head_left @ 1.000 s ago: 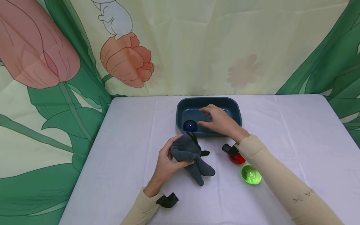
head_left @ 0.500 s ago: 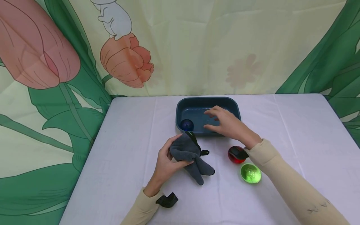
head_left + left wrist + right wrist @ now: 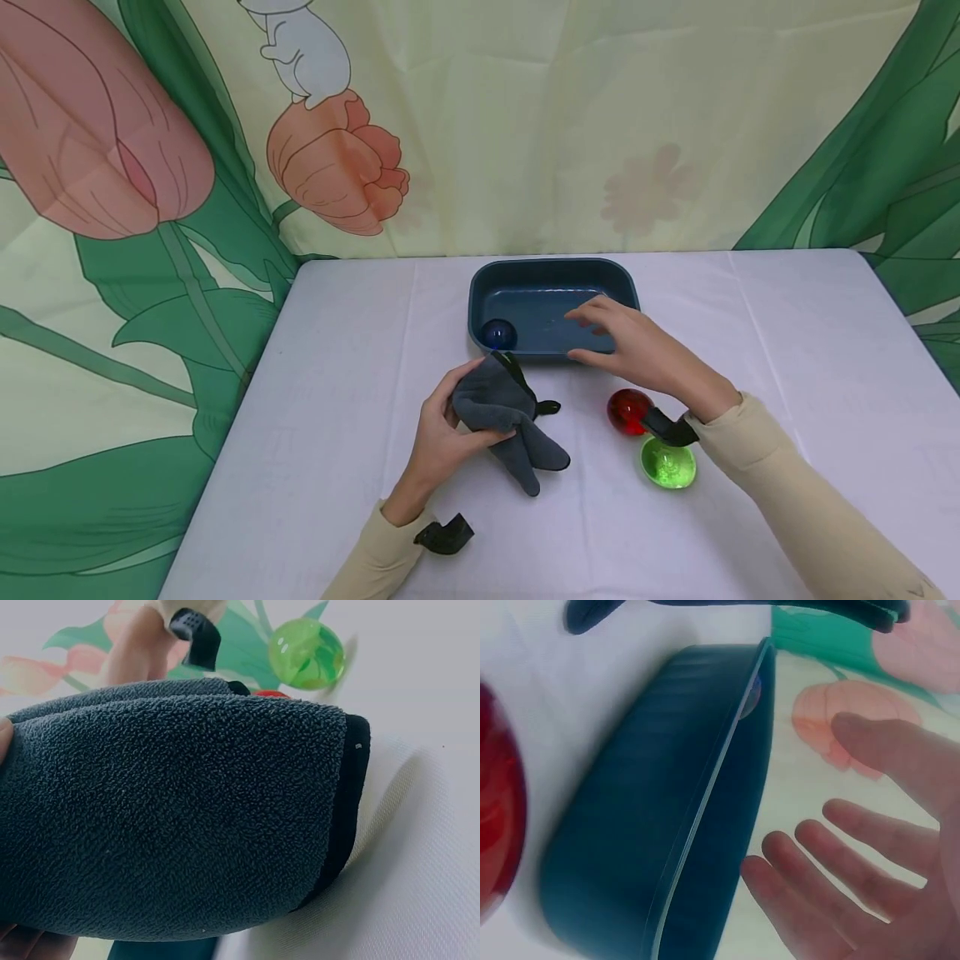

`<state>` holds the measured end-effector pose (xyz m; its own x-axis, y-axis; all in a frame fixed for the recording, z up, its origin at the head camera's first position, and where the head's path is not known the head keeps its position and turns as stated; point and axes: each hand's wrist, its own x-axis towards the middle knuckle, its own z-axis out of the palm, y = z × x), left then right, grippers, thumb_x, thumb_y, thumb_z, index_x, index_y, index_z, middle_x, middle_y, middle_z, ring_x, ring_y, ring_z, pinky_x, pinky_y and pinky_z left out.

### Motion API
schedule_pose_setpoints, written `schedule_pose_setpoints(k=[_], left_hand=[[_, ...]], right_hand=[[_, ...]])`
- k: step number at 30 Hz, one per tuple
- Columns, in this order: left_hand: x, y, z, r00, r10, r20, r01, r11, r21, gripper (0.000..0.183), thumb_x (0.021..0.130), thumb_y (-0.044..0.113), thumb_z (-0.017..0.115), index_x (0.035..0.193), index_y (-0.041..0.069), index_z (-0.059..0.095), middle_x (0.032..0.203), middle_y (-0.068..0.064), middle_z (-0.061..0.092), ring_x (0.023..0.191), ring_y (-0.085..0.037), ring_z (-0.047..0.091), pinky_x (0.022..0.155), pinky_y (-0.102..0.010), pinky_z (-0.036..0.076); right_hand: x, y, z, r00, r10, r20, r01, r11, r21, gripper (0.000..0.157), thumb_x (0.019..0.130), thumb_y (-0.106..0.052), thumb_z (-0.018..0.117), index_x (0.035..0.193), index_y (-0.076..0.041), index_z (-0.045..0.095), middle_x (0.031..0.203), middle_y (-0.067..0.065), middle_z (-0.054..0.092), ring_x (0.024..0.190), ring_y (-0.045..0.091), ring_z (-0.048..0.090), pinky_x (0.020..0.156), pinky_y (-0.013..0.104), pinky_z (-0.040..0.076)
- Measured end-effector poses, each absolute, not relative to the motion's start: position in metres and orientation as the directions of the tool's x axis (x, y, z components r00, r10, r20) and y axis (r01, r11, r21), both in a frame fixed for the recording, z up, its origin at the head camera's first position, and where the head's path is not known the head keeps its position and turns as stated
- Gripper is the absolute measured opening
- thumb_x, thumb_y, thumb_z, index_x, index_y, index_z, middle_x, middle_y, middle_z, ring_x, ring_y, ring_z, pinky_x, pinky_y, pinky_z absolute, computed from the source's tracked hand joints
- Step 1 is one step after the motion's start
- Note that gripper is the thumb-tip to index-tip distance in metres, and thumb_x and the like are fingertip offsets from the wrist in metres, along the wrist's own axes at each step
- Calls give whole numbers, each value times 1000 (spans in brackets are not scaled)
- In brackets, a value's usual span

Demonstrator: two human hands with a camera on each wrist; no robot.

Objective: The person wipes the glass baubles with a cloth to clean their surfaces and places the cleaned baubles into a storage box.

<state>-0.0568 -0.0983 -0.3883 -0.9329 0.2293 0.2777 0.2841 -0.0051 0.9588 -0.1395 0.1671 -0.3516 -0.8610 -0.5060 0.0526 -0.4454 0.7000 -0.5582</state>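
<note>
My left hand [image 3: 441, 442] grips a dark grey terry cloth [image 3: 498, 400] with black edging, bunched up in front of the tray; in the left wrist view the cloth [image 3: 180, 810] fills most of the picture. My right hand [image 3: 637, 342] hovers over the front right of the dark blue tray [image 3: 555, 265], fingers spread and holding nothing. Inside the tray, at its front left corner, lies a clear blue ball [image 3: 498, 334]. A clear red ball [image 3: 627, 411] and a clear green ball [image 3: 668, 463] rest on the table below my right wrist.
A white cloth covers the table [image 3: 360, 350]. Behind it hangs a curtain [image 3: 510, 125] printed with flowers and leaves. Black straps stick out from both wrists; the right strap [image 3: 671, 427] overlaps the red ball in the head view.
My right hand has drawn back to the right, away from the blue ball, which rolled slightly left and settled in the tray. The red ball shows more now. My left hand stays put with the cloth.
</note>
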Motion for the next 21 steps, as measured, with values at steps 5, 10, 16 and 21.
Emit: schedule_pose_setpoints(k=[5,10,16,21], left_hand=[[-57,-98,-389,-933,232,277,283,-7,959,78,64,-9,78,133,0,43,126,-11,50,108,-26,52,95,-29,44],[-57,-98,-390,-934,231,274,280,-7,960,78,64,-9,78,133,-1,43,126,-11,50,108,-27,52,96,-29,44],[-57,-99,-391,-935,228,270,277,-2,961,77,64,-8,79,133,-1,43,127,-10,50,109,-26,52,97,-30,43],[-58,-99,-393,-936,227,267,274,-3,962,78,64,-8,79,133,0,43,127,-9,50,109,-25,52,97,-30,43]], right_hand=[[-131,177,-352,-849,-527,43,-458,694,-555,45,82,-27,71,120,-8,57,114,5,54,96,24,61,82,41,52],[-120,187,-351,-841,-541,28,-466,696,-547,44,82,-26,71,120,-8,58,115,4,55,96,21,60,83,40,52],[-110,198,-356,-855,-518,-21,-420,716,-558,45,81,-29,72,119,-10,58,115,0,54,98,20,58,82,40,52],[-105,206,-362,-848,-528,-42,-411,706,-576,46,80,-30,73,119,-12,58,116,-1,54,97,21,59,82,39,52]])
